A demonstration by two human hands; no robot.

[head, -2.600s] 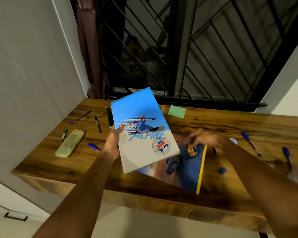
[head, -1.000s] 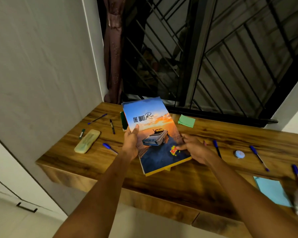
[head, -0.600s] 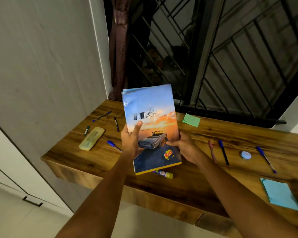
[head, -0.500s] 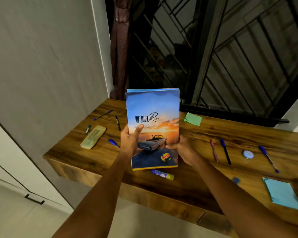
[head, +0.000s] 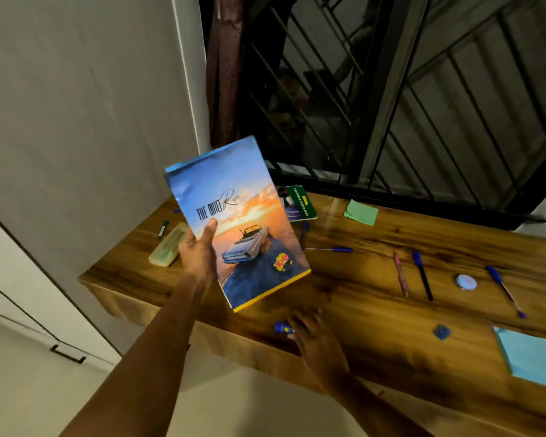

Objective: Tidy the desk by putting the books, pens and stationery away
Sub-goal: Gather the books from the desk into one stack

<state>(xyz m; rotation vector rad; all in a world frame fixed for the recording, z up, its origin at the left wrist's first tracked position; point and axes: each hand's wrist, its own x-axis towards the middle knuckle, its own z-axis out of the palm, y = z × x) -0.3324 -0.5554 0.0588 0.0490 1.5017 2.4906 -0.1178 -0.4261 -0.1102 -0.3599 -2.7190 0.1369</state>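
My left hand (head: 199,252) holds a stack of books (head: 237,216) by its left edge, tilted above the wooden desk (head: 353,298); the top cover shows a car at sunset. My right hand (head: 309,332) lies low at the desk's front edge, its fingers over a small blue and yellow glue stick (head: 282,328); whether it grips the stick I cannot tell. A green book (head: 298,203) lies flat behind the stack. Several pens lie about: a blue pen (head: 328,249), a pink pen (head: 400,274), a dark pen (head: 422,275).
A pale green pencil case (head: 168,244) and a green marker (head: 163,229) lie at the left end. A green sticky pad (head: 361,212), a round tin (head: 466,282), another blue pen (head: 505,291), a blue eraser (head: 442,332) and a light blue notepad (head: 531,357) lie to the right. A barred window stands behind.
My right hand has let go of the books and dropped to the glue stick at the front edge. The left hand alone now holds the stack, tilted leftward.
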